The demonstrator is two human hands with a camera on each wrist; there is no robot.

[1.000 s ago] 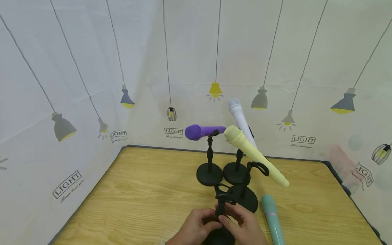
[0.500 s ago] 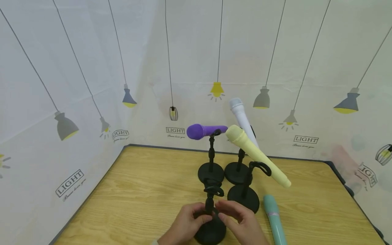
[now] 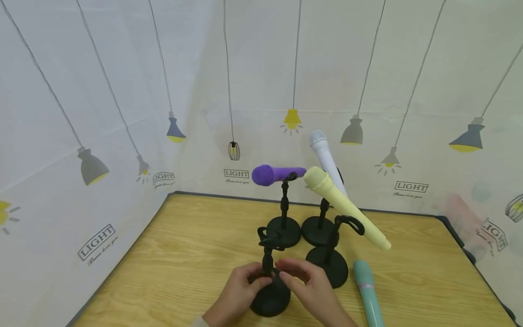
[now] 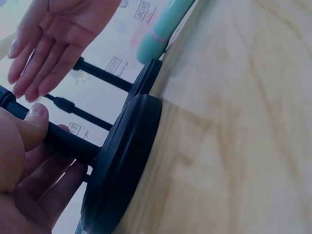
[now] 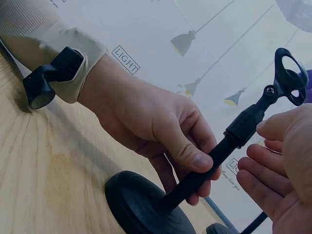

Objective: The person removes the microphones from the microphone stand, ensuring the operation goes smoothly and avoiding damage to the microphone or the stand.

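My left hand [image 3: 242, 290] grips the pole of a black microphone stand [image 3: 270, 302] low down, just above its round base, thumb on one side and fingers behind. In the right wrist view the stand's clip [image 5: 290, 78] holds no microphone. My right hand [image 3: 308, 286] hovers on the other side of the pole; the left wrist view shows its fingers [image 4: 53, 58] loosely extended, apart from the stand. To the right of that hand a mint-green microphone [image 3: 369, 295] lies on the table.
Behind, three similar stands bear a purple microphone [image 3: 278, 174], a white microphone [image 3: 327, 156] and a pale yellow microphone [image 3: 347, 206], which tilts down to the right. The wooden table [image 3: 184, 245] meets a lamp-printed wall sheet [image 3: 261, 81] at its back edge.
The stand in my left hand has moved left and away from me over the table. My right hand, earlier with fingers at the pole, has come away from it.
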